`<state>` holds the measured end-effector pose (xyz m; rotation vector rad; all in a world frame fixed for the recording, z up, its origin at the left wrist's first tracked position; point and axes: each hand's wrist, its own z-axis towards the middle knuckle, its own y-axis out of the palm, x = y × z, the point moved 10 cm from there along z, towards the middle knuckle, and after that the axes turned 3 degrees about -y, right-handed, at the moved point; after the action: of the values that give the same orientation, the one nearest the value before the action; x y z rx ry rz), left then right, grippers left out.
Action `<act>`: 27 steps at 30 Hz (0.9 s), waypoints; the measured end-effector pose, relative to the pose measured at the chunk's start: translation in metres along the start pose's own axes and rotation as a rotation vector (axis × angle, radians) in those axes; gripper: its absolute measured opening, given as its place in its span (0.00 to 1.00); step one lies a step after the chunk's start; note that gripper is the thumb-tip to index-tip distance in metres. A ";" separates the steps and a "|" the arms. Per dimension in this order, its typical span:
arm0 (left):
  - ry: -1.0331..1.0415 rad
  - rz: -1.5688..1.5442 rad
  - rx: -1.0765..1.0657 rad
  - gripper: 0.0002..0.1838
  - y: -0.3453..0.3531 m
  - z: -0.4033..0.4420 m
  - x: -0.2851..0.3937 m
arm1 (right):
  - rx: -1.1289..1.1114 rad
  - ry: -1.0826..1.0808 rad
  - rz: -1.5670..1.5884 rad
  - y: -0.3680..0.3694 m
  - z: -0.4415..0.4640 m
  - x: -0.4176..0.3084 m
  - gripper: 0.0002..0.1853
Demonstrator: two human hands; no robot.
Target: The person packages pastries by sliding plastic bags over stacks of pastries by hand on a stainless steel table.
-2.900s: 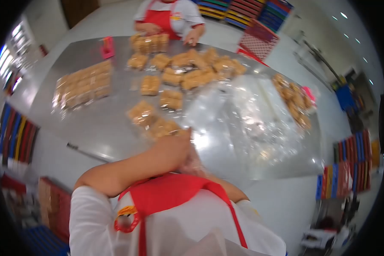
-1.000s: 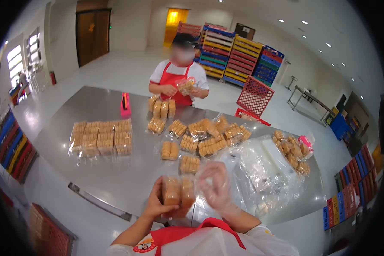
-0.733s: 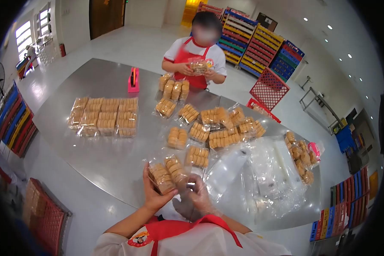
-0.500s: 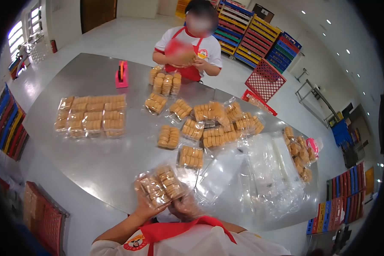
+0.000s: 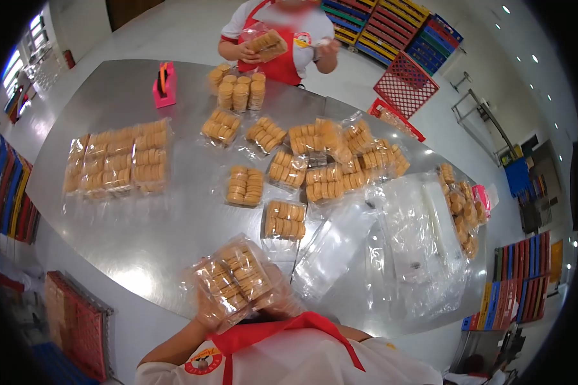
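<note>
Close to my body, a clear plastic pack of round golden biscuits (image 5: pixel 234 276) is held up, tilted, near the table's front edge. The biscuits stand in rows inside the film. My left hand (image 5: pixel 209 313) grips its lower left side, the fingers partly behind the plastic. On the other side my right hand (image 5: pixel 281 296) holds the pack's right edge and loose film, somewhat blurred. Just beyond lies a pack of biscuits (image 5: pixel 285 219), and another biscuit pack (image 5: pixel 245 186) is to its left. Flat clear plastic bags (image 5: pixel 331 247) are spread to the right of my right hand.
Biscuit packs (image 5: pixel 119 158) sit grouped on the left of the steel table (image 5: pixel 192 218). A pink tape dispenser (image 5: pixel 164 86) stands at the back. More packs (image 5: pixel 324 183) are heaped mid-table. Opposite, a co-worker (image 5: pixel 279 45) in a red apron holds a pack. Stacked crates (image 5: pixel 392 32) stand behind.
The pack in my hands has shifted slightly left. The co-worker's one hand has lifted away from their pack, to the right. My view has tilted downward.
</note>
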<state>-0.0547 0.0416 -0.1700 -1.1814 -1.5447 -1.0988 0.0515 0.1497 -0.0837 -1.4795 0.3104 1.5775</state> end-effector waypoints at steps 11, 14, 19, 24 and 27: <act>0.371 0.448 0.311 0.66 -0.013 0.000 0.081 | 0.011 0.158 0.193 0.005 0.006 0.002 0.20; 0.343 0.486 0.417 0.65 -0.016 -0.009 0.097 | -0.016 0.102 0.196 0.007 0.003 0.000 0.20; 0.247 0.738 0.655 0.58 -0.005 -0.034 0.098 | 0.017 -0.026 0.264 0.010 -0.003 -0.012 0.21; 0.087 -0.303 0.465 0.43 -0.012 -0.065 0.069 | -0.176 0.043 0.305 0.024 -0.011 -0.013 0.31; -0.090 -0.866 0.331 0.34 -0.014 -0.085 0.079 | -0.194 -0.042 0.328 0.033 -0.015 -0.015 0.37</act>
<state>-0.0712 -0.0264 -0.0770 -0.3112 -2.2890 -1.2442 0.0349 0.1146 -0.0872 -1.6002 0.4003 1.9427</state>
